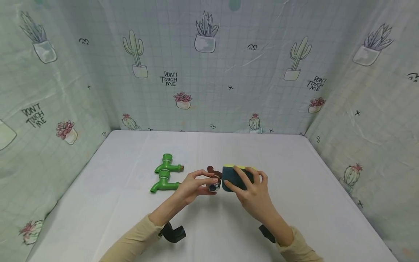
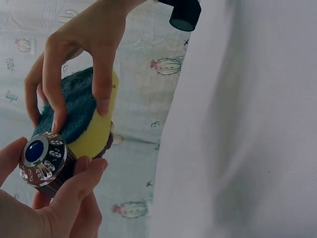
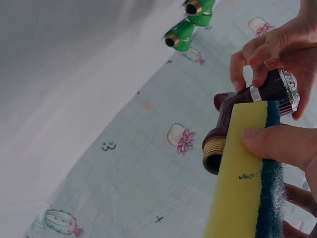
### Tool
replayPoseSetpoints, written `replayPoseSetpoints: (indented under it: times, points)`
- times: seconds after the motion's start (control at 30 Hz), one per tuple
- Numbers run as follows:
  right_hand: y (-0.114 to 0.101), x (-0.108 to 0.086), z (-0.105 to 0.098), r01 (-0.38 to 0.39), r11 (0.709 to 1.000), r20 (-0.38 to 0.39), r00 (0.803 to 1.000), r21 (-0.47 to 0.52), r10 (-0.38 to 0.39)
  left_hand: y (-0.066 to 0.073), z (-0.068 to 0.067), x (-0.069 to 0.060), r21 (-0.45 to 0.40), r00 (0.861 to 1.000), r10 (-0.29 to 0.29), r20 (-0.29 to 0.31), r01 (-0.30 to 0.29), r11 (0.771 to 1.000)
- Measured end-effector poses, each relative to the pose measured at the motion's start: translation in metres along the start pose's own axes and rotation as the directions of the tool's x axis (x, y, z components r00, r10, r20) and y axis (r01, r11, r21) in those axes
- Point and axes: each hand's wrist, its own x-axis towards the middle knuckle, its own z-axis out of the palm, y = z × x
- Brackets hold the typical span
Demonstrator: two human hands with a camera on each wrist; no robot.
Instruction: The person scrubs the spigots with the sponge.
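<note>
My left hand (image 1: 196, 187) grips a dark brown faucet (image 3: 225, 113) by its ribbed knob (image 2: 60, 176), which has a silver rim and a blue centre. The faucet is held off the table, and its brass threaded inlet (image 3: 214, 148) shows in the right wrist view. My right hand (image 1: 255, 198) holds a sponge (image 1: 230, 180) with a yellow side and a dark green scouring side, thumb on the yellow. The yellow face lies against the faucet's body and covers part of it.
Two green faucets (image 1: 165, 186) (image 1: 167, 167) lie on the white table (image 1: 114, 196), left of my left hand. Black devices (image 1: 175, 234) (image 1: 266, 234) sit at both wrists. A cactus-printed curtain (image 1: 229, 72) encloses the back and sides.
</note>
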Motion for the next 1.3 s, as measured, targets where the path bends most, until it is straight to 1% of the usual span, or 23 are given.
replayPoseSetpoints:
  times: [0.07,0.17,0.23,0.3,0.4,0.47,0.5,0.53,0.57,0.6,0.67,0.7,0.73,0.77,0.8,0.83,0.93,1.0,1.07,1.13,1.2,1.3]
  points:
    - [0.003,-0.004,0.000,-0.002,1.000,-0.001,1.000,0.007,0.002,0.000,0.001,-0.001,-0.007,1.000,0.006,-0.022,-0.006,1.000]
    - [0.008,-0.009,0.001,0.003,0.999,-0.031,1.000,0.038,-0.002,0.001,0.000,-0.001,-0.024,0.999,0.014,-0.037,-0.015,1.000]
    - [0.012,-0.012,0.003,0.010,0.998,-0.072,0.997,0.065,-0.005,0.001,-0.001,0.000,-0.040,0.999,0.012,-0.038,-0.013,0.999]
    - [0.015,-0.015,0.006,0.019,0.996,-0.131,0.991,0.092,-0.007,0.001,-0.002,0.001,-0.054,1.000,0.007,-0.028,-0.008,0.999]
    - [0.017,-0.017,0.009,0.036,0.992,-0.208,0.978,0.119,-0.011,0.000,-0.004,0.001,-0.065,1.000,-0.029,-0.004,0.029,0.997]
    - [0.018,-0.016,0.010,0.048,0.991,-0.239,0.971,0.128,-0.017,0.000,-0.007,0.001,-0.076,0.997,-0.071,0.043,0.074,0.994]
    - [0.019,-0.016,0.010,0.058,0.990,-0.251,0.968,0.130,-0.024,0.000,-0.008,0.001,-0.083,0.992,-0.100,0.071,0.106,0.991]
    - [0.019,-0.015,0.011,0.066,0.989,-0.260,0.965,0.131,-0.030,0.000,-0.009,0.001,-0.092,0.985,-0.133,0.107,0.143,0.985]
    - [0.020,-0.014,0.011,0.075,0.988,-0.267,0.963,0.132,-0.037,0.000,-0.010,0.000,-0.098,0.975,-0.168,0.145,0.183,0.978]
    - [0.020,-0.014,0.011,0.085,0.987,-0.272,0.961,0.134,-0.046,0.000,-0.010,0.000,-0.112,0.961,-0.206,0.184,0.229,0.967]
    - [0.021,-0.012,0.012,0.106,0.985,-0.277,0.959,0.133,-0.066,-0.001,-0.010,-0.001,-0.128,0.928,-0.269,0.257,0.308,0.943]
    - [0.020,-0.012,0.013,0.118,0.984,-0.279,0.957,0.134,-0.076,-0.001,-0.010,-0.001,-0.131,0.914,-0.292,0.281,0.338,0.932]
    - [0.020,-0.011,0.014,0.124,0.983,-0.279,0.957,0.136,-0.082,-0.002,-0.009,0.000,-0.130,0.903,-0.309,0.299,0.359,0.924]
    - [0.020,-0.010,0.014,0.126,0.982,-0.278,0.957,0.140,-0.083,-0.003,-0.008,0.000,-0.126,0.897,-0.320,0.306,0.371,0.920]
    - [0.020,-0.010,0.015,0.125,0.981,-0.276,0.958,0.148,-0.080,-0.003,-0.007,0.001,-0.119,0.896,-0.324,0.305,0.373,0.920]
    - [0.019,-0.009,0.016,0.120,0.980,-0.275,0.959,0.158,-0.073,-0.005,-0.006,0.002,-0.097,0.899,-0.322,0.298,0.364,0.926]
    - [0.019,-0.008,0.019,0.089,0.976,-0.267,0.963,0.200,-0.033,-0.007,-0.005,0.006,-0.022,0.915,-0.295,0.275,0.313,0.950]
    - [0.019,-0.007,0.020,0.064,0.969,-0.256,0.967,0.237,-0.002,-0.008,-0.005,0.009,0.026,0.922,-0.269,0.278,0.273,0.962]
    - [0.020,-0.007,0.021,0.043,0.960,-0.240,0.970,0.275,0.025,-0.009,-0.006,0.010,0.043,0.922,-0.249,0.297,0.247,0.968]
    - [0.021,-0.007,0.020,0.024,0.952,-0.220,0.974,0.305,0.046,-0.009,-0.007,0.011,0.042,0.916,-0.240,0.323,0.239,0.970]
    - [0.023,-0.006,0.020,0.018,0.948,-0.210,0.976,0.317,0.051,-0.009,-0.009,0.011,0.038,0.904,-0.239,0.354,0.241,0.970]
    - [0.024,-0.004,0.020,0.024,0.951,-0.211,0.977,0.307,0.044,-0.009,-0.011,0.011,0.020,0.881,-0.241,0.408,0.255,0.967]
